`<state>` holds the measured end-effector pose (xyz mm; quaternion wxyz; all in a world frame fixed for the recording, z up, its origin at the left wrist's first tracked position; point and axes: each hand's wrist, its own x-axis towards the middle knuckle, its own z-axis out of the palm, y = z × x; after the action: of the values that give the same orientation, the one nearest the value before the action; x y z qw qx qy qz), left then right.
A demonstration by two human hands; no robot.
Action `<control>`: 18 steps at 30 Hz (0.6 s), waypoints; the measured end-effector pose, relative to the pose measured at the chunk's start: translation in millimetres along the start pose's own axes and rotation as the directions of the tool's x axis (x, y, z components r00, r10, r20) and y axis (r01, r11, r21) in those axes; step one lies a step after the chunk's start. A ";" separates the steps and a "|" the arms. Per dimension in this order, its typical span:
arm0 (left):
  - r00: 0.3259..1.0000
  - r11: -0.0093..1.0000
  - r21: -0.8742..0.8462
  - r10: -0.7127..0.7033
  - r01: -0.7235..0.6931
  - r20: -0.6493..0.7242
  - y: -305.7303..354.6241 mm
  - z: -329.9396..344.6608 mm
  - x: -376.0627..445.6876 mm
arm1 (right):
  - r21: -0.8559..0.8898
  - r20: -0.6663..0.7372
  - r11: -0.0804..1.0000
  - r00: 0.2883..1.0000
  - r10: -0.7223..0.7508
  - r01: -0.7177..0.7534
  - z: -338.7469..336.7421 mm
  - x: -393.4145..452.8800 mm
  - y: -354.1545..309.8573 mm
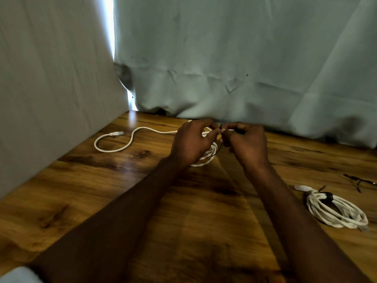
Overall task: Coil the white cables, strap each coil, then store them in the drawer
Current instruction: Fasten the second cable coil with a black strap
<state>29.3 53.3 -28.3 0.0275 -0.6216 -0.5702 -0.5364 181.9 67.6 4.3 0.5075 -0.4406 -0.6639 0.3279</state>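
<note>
A white cable coil [208, 155] lies at the back of the wooden table [126, 203], mostly hidden under my hands. Its loose tail [130, 139] snakes leftward and ends in a clear plug. My left hand [191, 141] and my right hand [245, 142] meet fingertip to fingertip above the coil, both pinching a thin dark strap [219, 147] that loops around the coil. A second white coil [336, 211] lies at the right, bound with a dark strap. No drawer is in view.
Several spare dark straps [357, 181] lie on the table at the far right. Pale cloth hangs behind the table [244, 68] and along its left side [51, 88]. A pale fabric corner [18, 275] shows at the bottom left.
</note>
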 end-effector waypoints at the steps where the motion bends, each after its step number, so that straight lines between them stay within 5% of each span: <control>1: 1.000 0.999 -0.028 -0.017 0.017 0.006 -0.8 -0.6 0.5 | 0.048 0.032 0.999 0.999 0.023 -0.025 -1.4 -0.6 -1.5; 7: 0.993 0.988 -0.145 -0.029 0.045 0.114 -0.8 -1.9 1.3 | 0.274 0.134 0.933 0.970 0.201 -0.232 -7.4 -2.5 -7.6; 11: 0.975 0.892 -0.432 -0.036 0.130 0.219 6.8 -5.1 -2.1 | 0.349 0.109 0.893 0.959 0.261 -0.283 -8.9 -3.2 -5.4; 18: 0.943 0.739 -0.596 -0.171 0.313 0.285 7.6 -2.5 -2.8 | 0.381 0.125 0.827 0.909 0.397 -0.414 -3.5 -3.4 -3.8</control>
<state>34.0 47.2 -24.9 -0.3144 -0.5676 -0.4318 -0.6265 184.6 62.9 7.2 0.4920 -0.4517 -0.4841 0.5653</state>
